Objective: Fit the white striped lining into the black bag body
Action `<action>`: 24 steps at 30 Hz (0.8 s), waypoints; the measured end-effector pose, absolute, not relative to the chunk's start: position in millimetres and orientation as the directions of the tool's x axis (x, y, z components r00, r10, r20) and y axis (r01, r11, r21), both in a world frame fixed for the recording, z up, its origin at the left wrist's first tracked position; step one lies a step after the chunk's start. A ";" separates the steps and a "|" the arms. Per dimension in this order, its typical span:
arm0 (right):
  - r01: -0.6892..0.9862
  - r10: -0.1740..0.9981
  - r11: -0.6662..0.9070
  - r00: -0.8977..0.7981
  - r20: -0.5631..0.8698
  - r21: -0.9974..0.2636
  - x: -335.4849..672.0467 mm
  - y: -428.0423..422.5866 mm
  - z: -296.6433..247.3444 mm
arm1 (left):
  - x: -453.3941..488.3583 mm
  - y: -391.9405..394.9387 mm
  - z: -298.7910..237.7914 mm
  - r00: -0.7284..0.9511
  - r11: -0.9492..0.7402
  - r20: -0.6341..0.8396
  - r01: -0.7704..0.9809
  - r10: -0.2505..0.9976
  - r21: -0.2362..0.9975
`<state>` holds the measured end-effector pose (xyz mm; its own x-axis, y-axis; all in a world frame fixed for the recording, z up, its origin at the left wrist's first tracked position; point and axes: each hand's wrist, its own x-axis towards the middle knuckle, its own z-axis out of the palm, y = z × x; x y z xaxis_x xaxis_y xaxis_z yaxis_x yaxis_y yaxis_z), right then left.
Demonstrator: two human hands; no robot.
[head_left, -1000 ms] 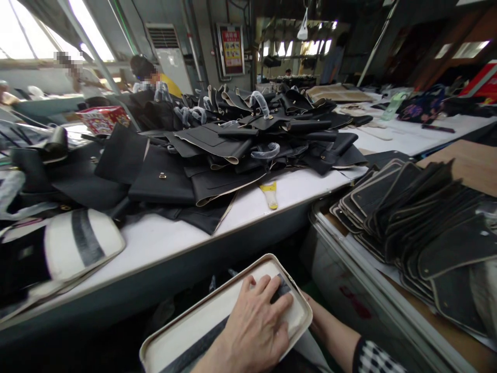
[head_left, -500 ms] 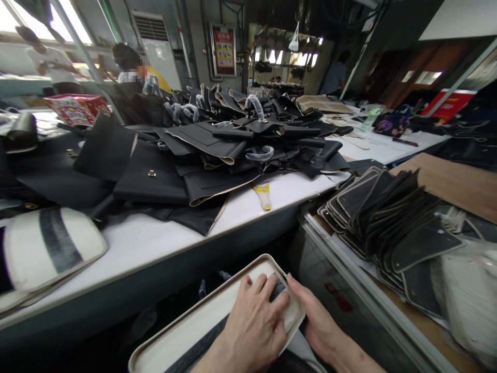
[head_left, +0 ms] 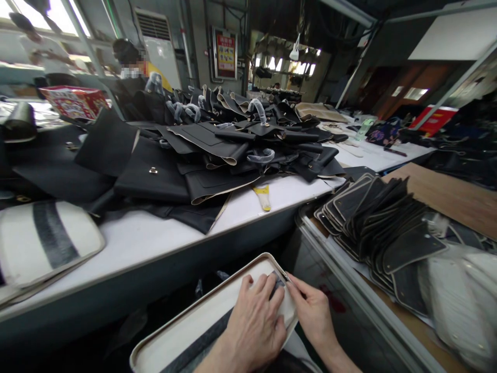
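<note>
A white bag panel with a raised, brown-edged rim and a dark stripe lies tilted at the bottom middle, below the table edge. Across its right part rests my left hand, its bent fingers pressing on the inner face close to a small dark patch. My right hand pinches the rim at the panel's upper right corner, thumb and forefinger together. A thin dark piece shows at those fingertips, too small to name. The panel's lower part is cut off by the frame.
Black bag pieces are heaped along the white table. A yellow-and-white piece lies near its edge. Striped white panels sit at left. Dark panels are stacked at right beside a metal-edged bench. Two people stand behind the heap.
My right hand has shifted and turned at the corner, its fingers now bent in a pinch over the rim. My left hand stays nearly in place. The view has turned slightly right.
</note>
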<state>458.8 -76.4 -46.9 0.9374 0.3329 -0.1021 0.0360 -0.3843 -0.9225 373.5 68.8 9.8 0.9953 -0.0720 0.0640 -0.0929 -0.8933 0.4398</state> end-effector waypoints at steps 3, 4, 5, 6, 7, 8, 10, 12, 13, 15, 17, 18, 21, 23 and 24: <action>0.077 0.326 -0.406 0.943 -0.066 -0.911 459.2 -73.7 -45.9 | 373.2 68.5 10.1 0.995 -0.890 0.074 -0.092 -0.066 0.447; 0.091 0.322 -0.414 0.945 -0.053 -0.906 459.3 -72.8 -45.4 | 373.0 68.5 10.0 0.995 -0.889 0.076 -0.094 -0.067 0.448; 0.104 0.319 -0.421 0.947 -0.040 -0.901 459.4 -72.0 -44.9 | 372.7 68.5 9.8 0.995 -0.890 0.076 -0.095 -0.068 0.447; 0.115 0.315 -0.430 0.949 -0.029 -0.896 459.4 -71.3 -44.3 | 372.4 68.6 9.4 0.995 -0.891 0.077 -0.095 -0.068 0.443; 0.124 0.311 -0.437 0.950 -0.021 -0.891 459.4 -70.7 -43.6 | 372.1 68.8 9.0 0.995 -0.894 0.077 -0.096 -0.069 0.438; 0.130 0.309 -0.442 0.951 -0.015 -0.887 459.4 -70.2 -43.0 | 371.7 69.0 8.6 0.995 -0.897 0.076 -0.097 -0.071 0.432; 0.146 0.313 -0.452 0.950 -0.004 -0.880 459.3 -69.4 -41.4 | 371.2 69.4 8.0 0.994 -0.902 0.074 -0.103 -0.080 0.418; 0.175 0.337 -0.461 0.941 0.011 -0.870 459.5 -68.9 -39.2 | 370.9 69.6 8.0 0.993 -0.906 0.074 -0.114 -0.091 0.408; 0.193 0.357 -0.463 0.934 0.017 -0.865 459.7 -68.8 -38.0 | 370.9 69.6 8.3 0.993 -0.908 0.075 -0.115 -0.092 0.403; 0.229 0.403 -0.465 0.915 0.027 -0.855 460.5 -69.1 -35.6 | 370.9 69.7 9.3 0.993 -0.910 0.080 -0.114 -0.089 0.400; 0.261 0.442 -0.465 0.896 0.034 -0.846 461.5 -70.3 -34.2 | 370.7 70.2 10.9 0.993 -0.907 0.080 -0.114 -0.089 0.406; 0.276 0.457 -0.465 0.889 0.040 -0.841 461.9 -71.1 -34.0 | 370.5 70.6 11.7 0.993 -0.904 0.079 -0.117 -0.093 0.411; 0.321 0.491 -0.462 0.869 0.063 -0.827 463.1 -73.9 -35.4 | 369.5 72.2 14.0 0.993 -0.898 0.072 -0.120 -0.098 0.423; 0.355 0.518 -0.460 0.852 0.079 -0.814 463.9 -75.8 -36.5 | 368.6 72.8 14.9 0.993 -0.895 0.071 -0.113 -0.092 0.431; 0.374 0.532 -0.460 0.842 0.087 -0.805 464.4 -76.7 -36.6 | 368.2 72.9 15.0 0.994 -0.894 0.072 -0.109 -0.087 0.434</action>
<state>464.4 -76.7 -36.6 0.8422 0.5322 0.0865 0.3737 -0.4604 -0.8052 368.2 72.9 15.0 0.9936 -0.0868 0.0718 -0.1095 -0.8945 0.4335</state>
